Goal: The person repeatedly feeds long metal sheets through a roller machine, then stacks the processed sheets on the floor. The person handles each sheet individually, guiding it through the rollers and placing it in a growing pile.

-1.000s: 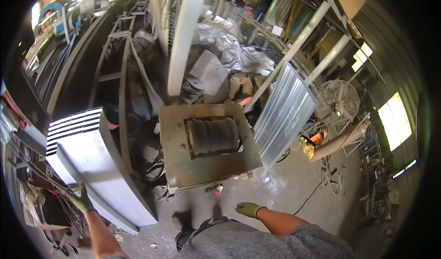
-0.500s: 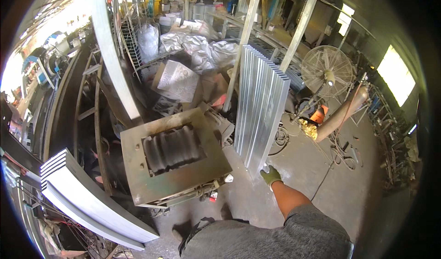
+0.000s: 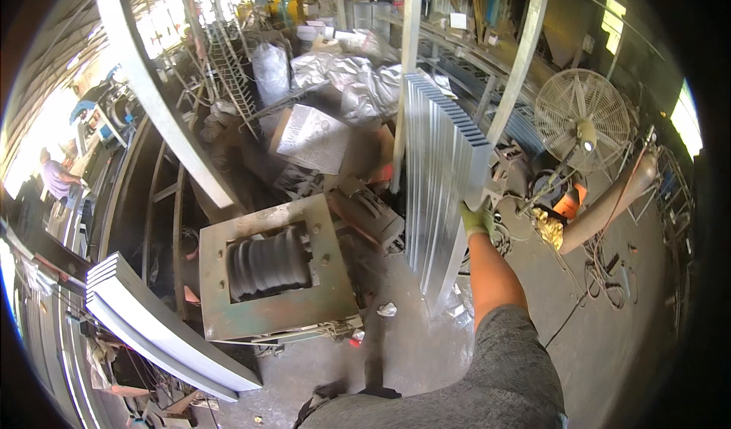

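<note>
My right hand (image 3: 477,220), in a green glove, is at the right-hand edge of a stack of long silvery metal profiles (image 3: 442,178). The thumb side lies against the outermost profile, and the fingers curl round its edge, partly hidden. The stack stands upright, leaning a little, with its lower end on the floor and its stepped upper ends beside a metal post. My left hand is out of view. Left of the stack stands a machine with a square greenish metal top (image 3: 335,288) and a dark ribbed roller (image 3: 270,263) in its opening.
Curved white metal profiles (image 3: 167,330) lie bundled at the lower left. A large fan (image 3: 582,117), a rusty gas cylinder (image 3: 613,200) and loose cables (image 3: 609,284) occupy the right side. Boxes and silvery sacks (image 3: 350,79) are piled behind the machine. A person (image 3: 61,178) is at the far left.
My right hand has moved up and forward from near the stack's lower end to higher on its right edge, and the fingers have closed there. The view has shifted, bringing a person in at left.
</note>
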The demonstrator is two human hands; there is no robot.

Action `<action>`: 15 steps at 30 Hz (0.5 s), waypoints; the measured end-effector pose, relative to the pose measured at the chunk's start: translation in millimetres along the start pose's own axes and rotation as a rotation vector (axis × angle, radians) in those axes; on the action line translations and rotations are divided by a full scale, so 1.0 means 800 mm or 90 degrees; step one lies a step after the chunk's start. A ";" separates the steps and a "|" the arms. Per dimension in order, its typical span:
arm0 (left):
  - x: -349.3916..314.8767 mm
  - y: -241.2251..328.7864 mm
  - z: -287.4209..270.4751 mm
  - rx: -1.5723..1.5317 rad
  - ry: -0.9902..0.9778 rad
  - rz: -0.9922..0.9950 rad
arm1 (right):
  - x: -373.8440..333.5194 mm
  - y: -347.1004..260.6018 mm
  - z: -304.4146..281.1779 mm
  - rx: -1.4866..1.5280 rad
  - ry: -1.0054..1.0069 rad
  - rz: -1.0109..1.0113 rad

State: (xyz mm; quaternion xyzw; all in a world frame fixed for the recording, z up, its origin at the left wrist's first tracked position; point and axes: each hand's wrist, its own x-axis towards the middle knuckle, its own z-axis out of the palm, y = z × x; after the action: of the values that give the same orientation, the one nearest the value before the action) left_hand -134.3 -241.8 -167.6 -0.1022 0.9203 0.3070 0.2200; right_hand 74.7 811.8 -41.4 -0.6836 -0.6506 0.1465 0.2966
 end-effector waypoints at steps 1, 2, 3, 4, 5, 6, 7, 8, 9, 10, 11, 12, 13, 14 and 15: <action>-0.008 0.002 -0.004 0.024 -0.005 0.001 | 0.007 -0.001 0.006 0.000 0.024 -0.025; -0.015 0.004 -0.004 0.044 -0.007 0.001 | 0.016 -0.005 0.012 -0.005 0.032 -0.035; -0.024 0.005 -0.003 0.059 -0.007 -0.001 | 0.023 -0.008 0.018 -0.005 0.038 -0.045; -0.035 0.003 -0.001 0.073 -0.006 -0.006 | 0.029 -0.011 0.023 0.004 0.051 -0.048; -0.047 -0.001 0.000 0.086 -0.004 -0.013 | 0.034 -0.013 0.027 0.013 0.061 -0.047; -0.059 -0.004 0.002 0.086 -0.006 -0.014 | 0.038 -0.016 0.031 0.023 0.088 -0.048; -0.069 -0.008 0.004 0.087 -0.004 -0.025 | 0.043 -0.020 0.034 0.024 0.100 -0.061; -0.079 -0.011 0.003 0.088 -0.003 -0.036 | 0.046 -0.024 0.035 0.025 0.126 -0.074; -0.086 -0.012 0.003 0.088 -0.001 -0.043 | 0.050 -0.028 0.034 0.020 0.117 -0.055; -0.091 -0.013 0.002 0.094 -0.007 -0.053 | 0.052 -0.029 0.031 0.016 0.095 -0.033; -0.096 -0.014 0.000 0.100 -0.013 -0.062 | 0.053 -0.031 0.028 0.009 0.091 -0.032; -0.099 -0.013 0.000 0.105 -0.020 -0.071 | 0.054 -0.029 0.023 -0.008 0.042 -0.005; -0.099 -0.012 0.001 0.092 -0.016 -0.078 | 0.056 -0.027 0.017 -0.022 0.021 0.015; -0.099 -0.011 0.003 0.077 -0.012 -0.085 | 0.054 -0.025 0.015 -0.016 0.019 -0.002; -0.099 -0.010 0.006 0.061 -0.008 -0.093 | 0.051 -0.019 0.012 -0.008 0.046 -0.027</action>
State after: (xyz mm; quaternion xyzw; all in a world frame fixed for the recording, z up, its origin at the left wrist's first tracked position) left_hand -60.1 -241.0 -138.6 -0.1568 0.9226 0.2463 0.2521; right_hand 61.5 853.5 -32.1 -0.6762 -0.6550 0.1112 0.3184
